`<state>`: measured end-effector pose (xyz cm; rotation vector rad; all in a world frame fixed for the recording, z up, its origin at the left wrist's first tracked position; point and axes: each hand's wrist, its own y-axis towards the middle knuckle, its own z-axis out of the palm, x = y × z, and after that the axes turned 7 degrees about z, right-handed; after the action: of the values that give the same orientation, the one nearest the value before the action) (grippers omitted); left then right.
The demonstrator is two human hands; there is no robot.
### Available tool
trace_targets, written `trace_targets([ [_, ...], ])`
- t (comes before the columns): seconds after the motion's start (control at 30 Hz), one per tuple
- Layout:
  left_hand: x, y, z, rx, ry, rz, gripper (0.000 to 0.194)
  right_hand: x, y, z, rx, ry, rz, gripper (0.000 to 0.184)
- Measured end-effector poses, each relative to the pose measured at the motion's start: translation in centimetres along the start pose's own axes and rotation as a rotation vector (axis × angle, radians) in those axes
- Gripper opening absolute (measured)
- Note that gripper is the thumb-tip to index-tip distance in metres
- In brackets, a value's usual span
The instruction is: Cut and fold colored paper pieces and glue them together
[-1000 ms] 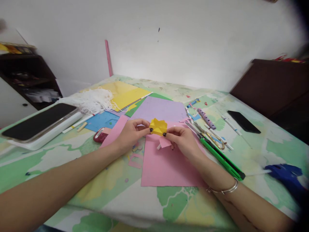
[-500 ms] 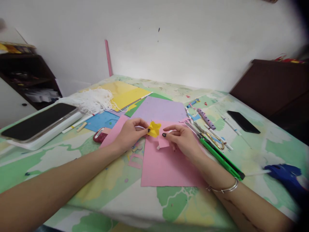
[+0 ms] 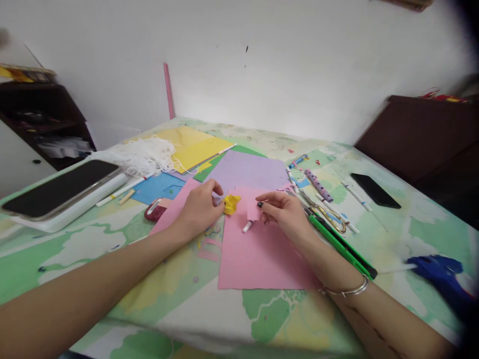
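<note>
A small folded yellow paper flower [image 3: 232, 204] is pinched between the thumb and fingers of my left hand [image 3: 204, 203]. To its right, my right hand [image 3: 282, 212] grips a small pink paper piece [image 3: 253, 210] by its right edge. Both are above a large pink paper sheet [image 3: 258, 259]. A short white stick end [image 3: 247, 227] shows just below the small pink piece; the rest of it is hidden. Pink paper scraps [image 3: 209, 249] lie left of the sheet.
Right of my right hand lie a green cutter [image 3: 342, 244], gold-handled scissors [image 3: 333, 219], a purple paper roll [image 3: 318, 184], markers and a black phone [image 3: 375, 190]. A blue glue gun [image 3: 441, 274] sits farther right. At left are white yarn [image 3: 142, 154], a large phone [image 3: 62, 187] and coloured sheets.
My left hand has drawn the yellow flower slightly left and turned it. The pink piece in my right hand has moved a little right, showing more of the white stick end.
</note>
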<state>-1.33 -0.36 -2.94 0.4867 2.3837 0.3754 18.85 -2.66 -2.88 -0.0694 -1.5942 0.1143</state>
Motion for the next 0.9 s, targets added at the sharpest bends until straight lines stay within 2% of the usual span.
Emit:
trace_targets([
  [0.17,-0.5,-0.4,0.1,-0.096,-0.152,0.201,0.009,0.2,-0.2,0.2,0.015,0.011,-0.024,0.021],
  [0.3,-1.1,-1.2,0.3,-0.045,-0.230,0.398,0.015,0.4,-0.7,0.5,0.055,0.038,-0.075,0.015],
  [0.4,-1.6,-1.7,0.3,0.006,-0.245,0.440,0.025,0.5,-1.1,0.7,0.064,0.054,-0.092,0.009],
  [0.53,-2.2,-2.0,-0.1,0.041,-0.313,0.364,0.017,0.5,-1.4,1.0,0.094,0.066,-0.073,0.007],
  [0.67,-2.6,-1.9,-0.3,0.040,-0.474,0.265,0.010,0.6,-1.6,1.3,0.121,0.080,-0.042,0.009],
  [0.83,-3.0,-1.8,-0.3,0.034,-0.639,0.018,0.008,0.5,-1.8,1.2,0.174,0.086,-0.065,0.022],
  [0.9,-3.2,-1.8,-0.5,0.055,-0.691,-0.067,0.012,0.5,-1.9,1.2,0.188,0.058,-0.090,0.021],
])
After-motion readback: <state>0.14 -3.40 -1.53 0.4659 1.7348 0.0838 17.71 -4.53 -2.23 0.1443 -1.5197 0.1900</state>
